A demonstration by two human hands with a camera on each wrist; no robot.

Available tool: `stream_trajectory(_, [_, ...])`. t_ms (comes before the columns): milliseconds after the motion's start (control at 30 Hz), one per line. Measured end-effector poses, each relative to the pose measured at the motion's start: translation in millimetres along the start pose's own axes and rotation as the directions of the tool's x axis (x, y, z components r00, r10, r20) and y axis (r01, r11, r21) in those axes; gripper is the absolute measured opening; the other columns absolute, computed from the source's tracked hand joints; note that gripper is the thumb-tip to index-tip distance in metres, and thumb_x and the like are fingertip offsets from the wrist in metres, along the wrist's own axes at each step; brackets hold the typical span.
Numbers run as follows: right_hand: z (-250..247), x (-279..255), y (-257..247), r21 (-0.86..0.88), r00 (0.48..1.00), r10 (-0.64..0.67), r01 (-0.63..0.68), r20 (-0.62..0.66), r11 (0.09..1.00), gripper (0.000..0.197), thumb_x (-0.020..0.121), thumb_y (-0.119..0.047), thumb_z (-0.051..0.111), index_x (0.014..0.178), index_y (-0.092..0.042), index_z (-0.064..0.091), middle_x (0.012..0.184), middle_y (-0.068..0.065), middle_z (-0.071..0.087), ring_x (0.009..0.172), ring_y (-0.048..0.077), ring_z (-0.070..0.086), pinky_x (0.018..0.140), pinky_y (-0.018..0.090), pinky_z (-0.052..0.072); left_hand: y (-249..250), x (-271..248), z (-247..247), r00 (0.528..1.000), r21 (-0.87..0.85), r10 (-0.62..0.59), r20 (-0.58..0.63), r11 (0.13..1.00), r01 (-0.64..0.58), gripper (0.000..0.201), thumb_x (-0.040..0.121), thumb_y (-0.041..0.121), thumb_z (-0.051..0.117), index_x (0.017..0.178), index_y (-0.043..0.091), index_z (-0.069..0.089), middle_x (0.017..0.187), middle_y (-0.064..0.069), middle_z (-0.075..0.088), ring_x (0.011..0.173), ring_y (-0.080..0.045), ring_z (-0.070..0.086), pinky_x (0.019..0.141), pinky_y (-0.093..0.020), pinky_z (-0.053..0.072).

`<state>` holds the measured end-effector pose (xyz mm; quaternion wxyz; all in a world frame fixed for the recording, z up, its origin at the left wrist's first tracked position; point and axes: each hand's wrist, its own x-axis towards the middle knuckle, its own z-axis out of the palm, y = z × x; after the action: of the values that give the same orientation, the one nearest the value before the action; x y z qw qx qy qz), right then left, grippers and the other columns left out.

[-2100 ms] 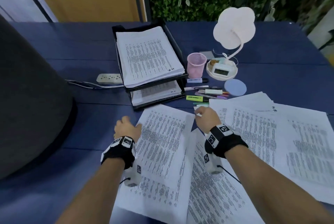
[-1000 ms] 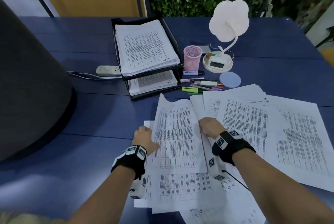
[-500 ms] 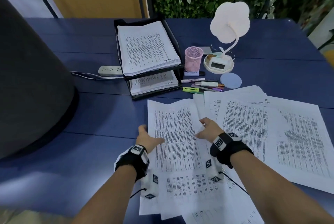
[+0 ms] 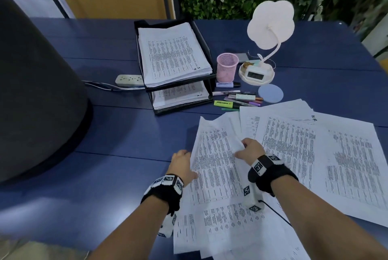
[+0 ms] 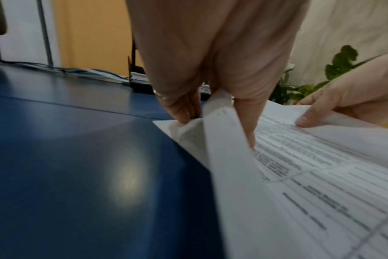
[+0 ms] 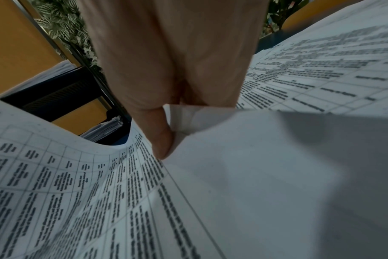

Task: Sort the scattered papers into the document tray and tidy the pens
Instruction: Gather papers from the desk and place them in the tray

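A printed sheet (image 4: 214, 159) bows upward between my two hands near the table's front. My left hand (image 4: 183, 164) pinches its left edge, thumb on top (image 5: 247, 122) and fingers underneath. My right hand (image 4: 248, 150) pinches the curled right edge (image 6: 188, 121) under the thumb. More printed papers (image 4: 310, 150) lie fanned to the right and below the held sheet. The black two-tier document tray (image 4: 206, 50) stands behind, both tiers holding stacks. Several pens and highlighters (image 4: 237, 99) lie loose beside a pink mesh pen cup (image 4: 227, 66).
A white flower-shaped lamp with a clock base (image 4: 257, 73) and a pale blue coaster (image 4: 270, 93) sit right of the cup. A power strip (image 4: 129, 80) with its cable lies left of the tray. A large dark rounded object (image 4: 35, 83) fills the left side.
Both hands have taken hold of the top sheet's side edges and drawn it up off the pile, so it now bows and tilts; half a second ago it lay nearly flat.
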<state>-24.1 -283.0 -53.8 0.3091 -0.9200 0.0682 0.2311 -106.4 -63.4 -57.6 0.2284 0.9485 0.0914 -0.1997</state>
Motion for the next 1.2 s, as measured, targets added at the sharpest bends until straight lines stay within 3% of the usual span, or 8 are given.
stream_trajectory(200, [-1.1, 3.5, 3.3, 0.046, 1.0, 0.022, -0.023, 0.021, 0.999, 0.029, 0.077, -0.011, 0.073, 0.102, -0.001, 0.061, 0.09, 0.01, 0.061, 0.079, 0.023, 0.056, 0.066, 0.025, 0.043, 10.3, 3.1, -3.6, 1.0, -0.011, -0.02, 0.004, 1.0, 0.02, 0.046, 0.08, 0.008, 0.064, 0.122, 0.011, 0.046, 0.11, -0.012, 0.06, 0.099, -0.028, 0.059, 0.08, -0.034, 0.053])
stream_trajectory(367, [-2.0, 6.0, 1.6, 0.122, 0.999, 0.037, -0.038, 0.011, 0.992, 0.039, 0.075, -0.012, 0.075, 0.106, 0.005, 0.057, 0.095, 0.017, 0.057, 0.085, 0.029, 0.058, 0.076, 0.032, 0.045, 4.4, 8.1, -18.5, 0.991, -0.297, -0.122, -0.046, 0.949, 0.103, 0.041, 0.081, 0.013, 0.065, 0.121, 0.011, 0.054, 0.113, -0.008, 0.062, 0.099, -0.025, 0.059, 0.078, -0.027, 0.048])
stream_trajectory(433, [-1.2, 8.0, -0.9, 0.19, 0.999, 0.035, -0.035, 0.005, 0.981, 0.045, 0.074, -0.011, 0.076, 0.11, 0.007, 0.056, 0.108, 0.023, 0.062, 0.096, 0.036, 0.062, 0.086, 0.041, 0.051, 1.3, 11.0, -34.1, 0.985, -0.376, -0.127, -0.113, 0.924, 0.076, 0.039, 0.082, 0.013, 0.064, 0.12, 0.01, 0.056, 0.111, -0.01, 0.062, 0.098, -0.026, 0.058, 0.077, -0.028, 0.046])
stream_trajectory(633, [-7.0, 8.4, -30.7, 0.567, 0.998, -0.022, 0.056, -0.066, 0.822, 0.021, 0.086, 0.0, 0.062, 0.106, -0.006, 0.058, 0.103, 0.012, 0.065, 0.092, 0.028, 0.063, 0.084, 0.035, 0.051, -14.2, 23.5, -83.7, 0.964, -0.546, -0.068, -0.257, 0.833, -0.086, 0.03, 0.08, 0.012, 0.072, 0.108, 0.014, 0.064, 0.098, -0.001, 0.069, 0.087, -0.019, 0.065, 0.077, -0.03, 0.053])
stream_trajectory(800, [-25.8, 22.3, -34.1, 0.377, 0.995, -0.046, 0.076, -0.088, 0.923, 0.021, 0.086, 0.004, 0.051, 0.102, -0.004, 0.061, 0.1, 0.016, 0.065, 0.091, 0.029, 0.062, 0.075, 0.031, 0.047, -40.4, 36.9, -70.9, 0.949, -0.47, -0.208, -0.236, 0.879, 0.076, 0.042, 0.082, 0.036, 0.07, 0.113, 0.016, 0.051, 0.108, -0.003, 0.058, 0.091, -0.022, 0.056, 0.079, -0.031, 0.046])
stream_trajectory(933, [-29.5, 26.4, -28.3, 0.07, 0.999, 0.034, -0.033, -0.005, 0.997, 0.042, 0.091, 0.002, 0.041, 0.133, 0.0, 0.047, 0.135, 0.019, 0.051, 0.126, 0.034, 0.048, 0.1, 0.033, 0.04, -49.6, 37.2, -51.5, 0.947, -0.198, -0.294, -0.128, 0.943, 0.266, 0.069, 0.08, 0.048, 0.067, 0.134, 0.015, 0.041, 0.134, -0.013, 0.046, 0.121, -0.032, 0.046, 0.099, -0.04, 0.042])
stream_trajectory(1100, [-15.0, 21.1, -27.5, -0.116, 0.992, 0.094, -0.084, 0.082, 0.99, 0.046, 0.095, -0.004, 0.037, 0.141, 0.001, 0.033, 0.144, 0.018, 0.04, 0.131, 0.032, 0.041, 0.105, 0.032, 0.034, -41.7, 23.5, -28.5, 0.978, 0.092, -0.208, 0.015, 0.974, 0.205, 0.1, 0.072, 0.056, 0.071, 0.148, 0.021, 0.017, 0.158, -0.005, 0.006, 0.144, -0.028, 0.008, 0.111, -0.049, 0.022])
stream_trajectory(1200, [-6.5, 20.0, -26.8, -0.14, 0.989, 0.104, -0.089, 0.103, 0.986, 0.045, 0.09, -0.009, 0.05, 0.133, -0.001, 0.041, 0.133, 0.017, 0.049, 0.12, 0.031, 0.05, 0.097, 0.031, 0.042, -38.4, 24.8, -23.7, 0.978, 0.026, -0.202, -0.047, 0.979, 0.204, 0.096, 0.075, 0.052, 0.071, 0.148, 0.018, 0.018, 0.156, -0.005, 0.014, 0.141, -0.028, 0.015, 0.11, -0.045, 0.025])
